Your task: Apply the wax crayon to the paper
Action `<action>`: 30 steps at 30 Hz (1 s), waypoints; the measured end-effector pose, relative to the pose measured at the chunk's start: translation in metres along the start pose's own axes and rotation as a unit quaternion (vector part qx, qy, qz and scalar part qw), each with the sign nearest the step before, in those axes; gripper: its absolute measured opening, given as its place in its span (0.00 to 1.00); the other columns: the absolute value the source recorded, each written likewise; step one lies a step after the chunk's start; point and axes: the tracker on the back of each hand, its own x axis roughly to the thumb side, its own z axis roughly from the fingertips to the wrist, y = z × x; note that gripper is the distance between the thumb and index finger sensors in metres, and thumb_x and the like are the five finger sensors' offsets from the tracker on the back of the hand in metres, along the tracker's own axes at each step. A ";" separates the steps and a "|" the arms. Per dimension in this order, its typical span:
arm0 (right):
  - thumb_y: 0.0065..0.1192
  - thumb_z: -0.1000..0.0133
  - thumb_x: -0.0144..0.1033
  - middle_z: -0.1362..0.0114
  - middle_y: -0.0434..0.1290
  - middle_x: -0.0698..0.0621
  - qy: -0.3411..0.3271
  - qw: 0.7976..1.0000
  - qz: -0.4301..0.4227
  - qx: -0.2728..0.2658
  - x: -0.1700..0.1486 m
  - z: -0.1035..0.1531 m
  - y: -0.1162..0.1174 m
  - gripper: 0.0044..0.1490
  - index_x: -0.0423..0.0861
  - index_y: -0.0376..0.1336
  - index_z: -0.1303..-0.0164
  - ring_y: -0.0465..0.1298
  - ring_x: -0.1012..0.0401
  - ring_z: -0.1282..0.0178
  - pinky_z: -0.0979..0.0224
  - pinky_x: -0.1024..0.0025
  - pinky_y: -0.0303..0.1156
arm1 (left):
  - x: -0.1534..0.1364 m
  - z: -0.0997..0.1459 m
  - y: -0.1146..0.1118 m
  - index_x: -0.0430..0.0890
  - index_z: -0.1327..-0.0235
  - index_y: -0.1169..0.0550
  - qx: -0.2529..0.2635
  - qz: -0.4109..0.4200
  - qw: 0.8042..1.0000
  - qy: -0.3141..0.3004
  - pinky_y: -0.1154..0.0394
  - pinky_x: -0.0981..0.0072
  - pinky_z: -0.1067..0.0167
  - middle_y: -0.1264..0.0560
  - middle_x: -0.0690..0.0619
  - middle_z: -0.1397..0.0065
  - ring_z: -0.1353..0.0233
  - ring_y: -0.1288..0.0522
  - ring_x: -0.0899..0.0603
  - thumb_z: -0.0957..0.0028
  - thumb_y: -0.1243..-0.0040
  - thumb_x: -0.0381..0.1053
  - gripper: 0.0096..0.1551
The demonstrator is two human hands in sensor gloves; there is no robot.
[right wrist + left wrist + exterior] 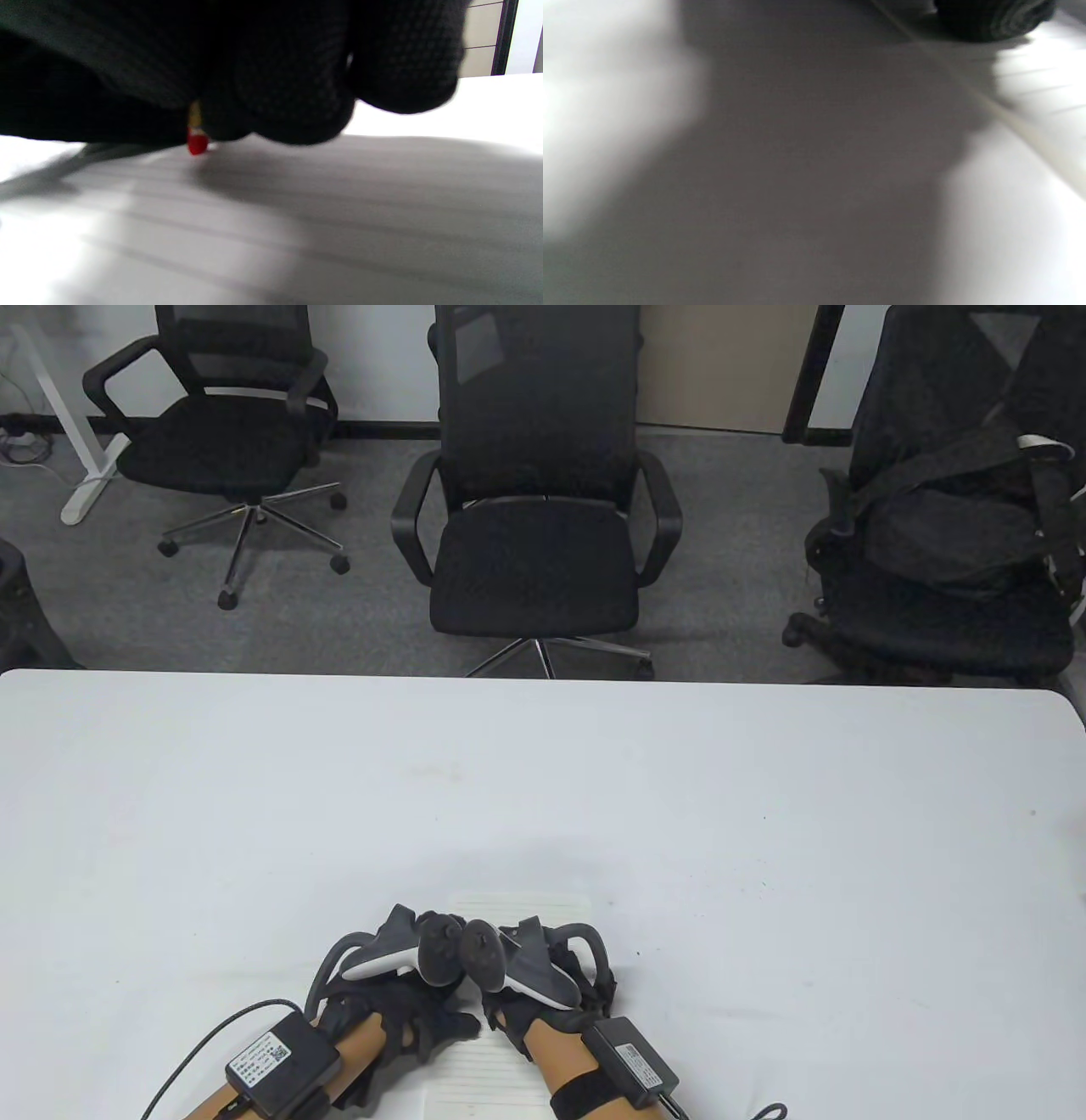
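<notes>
A sheet of lined white paper (488,1073) lies on the white table at the near edge, mostly covered by both hands. My right hand (530,984) grips a red wax crayon (197,142). In the right wrist view its red tip pokes out below the gloved fingers (288,84) and sits at or just above the lined paper (297,220). My left hand (399,984) lies on the paper's left part, close against the right hand. In the left wrist view only one gloved fingertip (992,19) shows, resting near the paper's edge (1018,123). How the left fingers lie is hidden.
The white table (543,780) stretches far ahead and to both sides. Three black office chairs (534,492) stand beyond its far edge. Cables (195,1052) run from the boxes on my forearms off the near edge.
</notes>
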 end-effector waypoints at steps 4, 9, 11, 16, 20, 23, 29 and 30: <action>0.71 0.55 0.43 0.52 0.81 0.47 -0.016 1.000 -0.002 0.011 0.003 0.006 -0.001 0.25 0.48 0.71 0.49 0.83 0.59 0.65 0.51 0.53 0.82 | 0.000 0.000 0.000 0.65 0.23 0.63 0.000 0.001 1.000 0.000 0.66 0.36 0.23 0.70 0.63 0.19 0.14 0.68 0.47 0.56 0.49 0.79 0.58; 0.71 0.56 0.43 0.52 0.81 0.46 -0.034 0.999 -0.009 0.030 0.007 0.023 -0.001 0.25 0.48 0.71 0.49 0.83 0.59 0.65 0.51 0.53 0.82 | 0.000 0.000 0.000 0.65 0.23 0.63 -0.001 0.001 1.000 0.001 0.66 0.36 0.23 0.70 0.63 0.19 0.14 0.68 0.47 0.55 0.49 0.79 0.58; 0.71 0.56 0.43 0.52 0.82 0.46 -0.038 0.999 -0.010 0.033 0.009 0.029 -0.002 0.26 0.48 0.71 0.49 0.83 0.59 0.65 0.51 0.53 0.82 | 0.000 0.000 0.000 0.65 0.23 0.63 -0.001 0.001 1.000 0.001 0.66 0.36 0.23 0.70 0.63 0.19 0.14 0.68 0.47 0.55 0.49 0.79 0.58; 0.71 0.55 0.43 0.51 0.81 0.48 -0.029 0.999 -0.005 0.012 0.005 0.030 -0.007 0.26 0.49 0.71 0.48 0.83 0.59 0.64 0.50 0.54 0.82 | -0.001 0.000 0.002 0.64 0.22 0.63 0.002 0.010 1.000 -0.006 0.66 0.37 0.23 0.70 0.63 0.18 0.14 0.68 0.46 0.54 0.48 0.78 0.58; 0.70 0.55 0.43 0.51 0.81 0.48 0.008 0.999 -0.045 -0.014 -0.012 0.025 -0.023 0.26 0.49 0.71 0.48 0.83 0.59 0.64 0.50 0.53 0.81 | -0.002 0.006 0.011 0.63 0.21 0.61 0.029 0.043 0.998 -0.028 0.65 0.37 0.22 0.67 0.60 0.17 0.13 0.66 0.44 0.52 0.45 0.77 0.58; 0.70 0.55 0.44 0.51 0.81 0.48 0.019 0.999 -0.032 -0.015 -0.018 0.021 -0.025 0.26 0.50 0.71 0.48 0.83 0.59 0.64 0.50 0.54 0.81 | -0.002 0.007 0.014 0.62 0.19 0.57 0.049 0.040 0.997 -0.036 0.63 0.37 0.22 0.64 0.60 0.16 0.12 0.64 0.43 0.52 0.44 0.76 0.56; 0.70 0.55 0.44 0.51 0.81 0.49 0.032 0.998 -0.049 -0.009 -0.017 0.009 -0.015 0.25 0.51 0.71 0.48 0.83 0.60 0.63 0.49 0.54 0.81 | 0.001 -0.002 0.001 0.63 0.21 0.60 0.013 0.024 0.999 -0.039 0.65 0.37 0.23 0.69 0.62 0.18 0.14 0.68 0.45 0.54 0.43 0.77 0.59; 0.70 0.55 0.44 0.51 0.81 0.48 0.030 0.998 -0.048 -0.009 -0.016 0.008 -0.013 0.25 0.51 0.71 0.48 0.83 0.59 0.63 0.49 0.54 0.81 | 0.001 -0.002 0.001 0.63 0.21 0.61 0.011 0.024 0.999 -0.039 0.65 0.37 0.23 0.69 0.61 0.18 0.14 0.68 0.44 0.54 0.43 0.77 0.59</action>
